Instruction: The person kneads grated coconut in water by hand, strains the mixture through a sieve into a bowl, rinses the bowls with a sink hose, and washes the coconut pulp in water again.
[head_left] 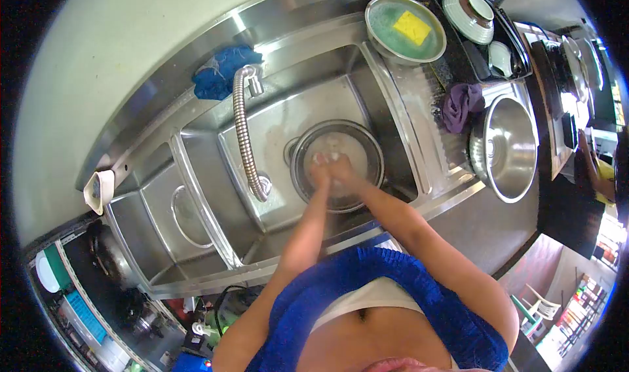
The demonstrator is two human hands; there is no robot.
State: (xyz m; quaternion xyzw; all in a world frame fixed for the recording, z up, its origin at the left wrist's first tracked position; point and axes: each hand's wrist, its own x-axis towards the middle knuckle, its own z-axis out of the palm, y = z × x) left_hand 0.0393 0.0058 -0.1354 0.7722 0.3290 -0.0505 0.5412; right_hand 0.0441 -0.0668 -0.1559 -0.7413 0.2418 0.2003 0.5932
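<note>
Both hands are together inside a round metal bowl (pixel 375 175) of cloudy liquid, which sits in the large steel sink basin (pixel 288 120). My left hand (pixel 320 171) and my right hand (pixel 341 169) touch or nearly touch near the bowl's middle. Small pale shapes show by the fingertips, too blurred to name. Motion blur hides how the fingers are held and whether anything is between them. Left of the bowl, a flexible metal faucet (pixel 242 130) arches over the basin.
A blue cloth (pixel 223 71) lies behind the faucet. On the right stand a soapy bowl (pixel 383 35) with a yellow sponge (pixel 412 28), a purple cloth (pixel 462 106), a large steel bowl (pixel 514 149) and a black rack (pixel 472 61) with dishes. A smaller basin (pixel 157 208) is at left.
</note>
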